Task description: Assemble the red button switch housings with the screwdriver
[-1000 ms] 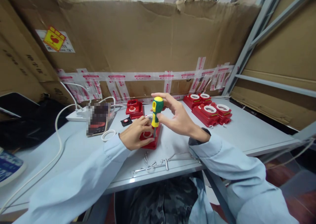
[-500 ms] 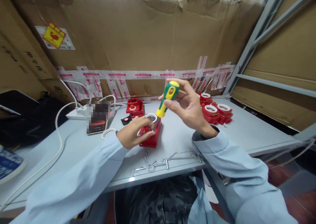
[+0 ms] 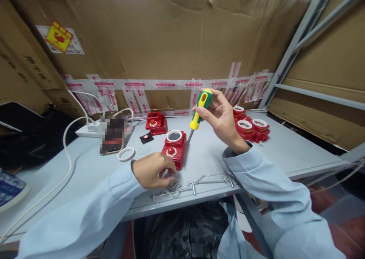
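Note:
My right hand [image 3: 221, 116] grips a screwdriver [image 3: 200, 108] with a green and yellow handle. Its metal shaft slants down beside the right edge of a red housing [image 3: 178, 160]. That housing carries a white ring around a dark window at its far end and a red dome nearer me. Just in front of it, my left hand [image 3: 155, 170] hovers over several loose screws [image 3: 176, 186], fingers bent and thumb apart from them. Nothing shows between those fingers, though the hand partly covers the screws.
Another red housing [image 3: 156, 124] stands behind, near a small black part [image 3: 146, 138]. A loose white ring [image 3: 126, 154] lies at left, by a phone [image 3: 114, 135] and a power strip [image 3: 88, 129]. Several red housings with white rings [image 3: 251, 129] are grouped at right. Cardboard [image 3: 171, 42] walls the back.
My left hand has left the red housing and moved down toward me to the screws. The screwdriver has risen off the housing and shifted right, still in my right hand.

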Motion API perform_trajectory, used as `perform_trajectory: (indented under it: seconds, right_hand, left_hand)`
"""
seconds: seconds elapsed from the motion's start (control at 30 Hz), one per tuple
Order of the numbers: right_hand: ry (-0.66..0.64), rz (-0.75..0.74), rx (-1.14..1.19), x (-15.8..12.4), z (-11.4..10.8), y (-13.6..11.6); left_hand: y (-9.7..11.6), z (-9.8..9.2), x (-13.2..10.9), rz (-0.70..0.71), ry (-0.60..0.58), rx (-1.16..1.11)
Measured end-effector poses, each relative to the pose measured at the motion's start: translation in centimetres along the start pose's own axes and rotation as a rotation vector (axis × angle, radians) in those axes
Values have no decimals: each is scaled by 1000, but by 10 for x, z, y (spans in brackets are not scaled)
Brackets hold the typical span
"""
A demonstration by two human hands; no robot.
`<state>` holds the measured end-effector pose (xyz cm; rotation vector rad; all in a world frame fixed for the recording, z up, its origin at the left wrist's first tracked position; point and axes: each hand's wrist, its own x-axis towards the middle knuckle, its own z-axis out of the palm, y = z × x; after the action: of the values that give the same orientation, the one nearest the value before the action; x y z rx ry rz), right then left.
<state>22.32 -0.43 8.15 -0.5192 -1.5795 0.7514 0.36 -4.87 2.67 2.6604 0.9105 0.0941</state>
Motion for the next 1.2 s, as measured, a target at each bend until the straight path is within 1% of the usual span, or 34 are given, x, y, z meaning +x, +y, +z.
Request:
perform_trajectory:
  seconds: [0.13,0.23,0.3,0.37,0.43,0.5,0.53,0.6,0.67,0.7,0.73,0.87,0.9,0.97,1.03,1.2]
  right_hand:
    - [-6,30,-7,0,1,1]
    - [-17,21,-12,0,1,4]
    - [-24,8,-21,0,1,6]
    - [-35,0,-34,0,1,7]
    - [-48,-9,-43,-1,2,8]
    - [-55,-21,-40,-1,3,8]
    - [-55,-27,-36,-1,4,8]
    - [-50,-39,-32,-2,7,7]
    - [-48,-50,-42,-3,10,5]
    - [-50,-54,-51,-3,12,3]
    - [-58,-58,-59,-4,13,2]
    - [-95,-71,-67,-7,15,-2]
    - [-99,-71,-68,-7,15,-3]
    - [-100,-65,-79,-8,14,-2]
    - [-102,-59,-97,-8,13,-2]
    - [-118,-59,-129,-10,12,-1]
  left_hand:
    - [-5,7,-5,18,12,79]
    - [-7,14,-5,53,8,35]
    - [-5,18,-6,40,-17,-6]
    - [-3,17,-7,3,-42,-48]
    - [0,11,-8,-13,-39,-76]
    - [0,0,-11,13,15,-55]
    - [0,-7,-12,37,64,-25]
    - [-3,-18,-15,63,204,37]
    - [-7,-24,-18,70,312,70]
    - [-9,-24,-19,72,325,62]
    - [-9,-21,-19,72,308,42]
    - [1,3,-15,108,100,-75]
    - [4,9,-13,127,71,-81]
    - [7,19,-9,144,57,-59]
    - [6,24,-7,149,60,-43]
    - [-8,26,-3,192,32,-143]
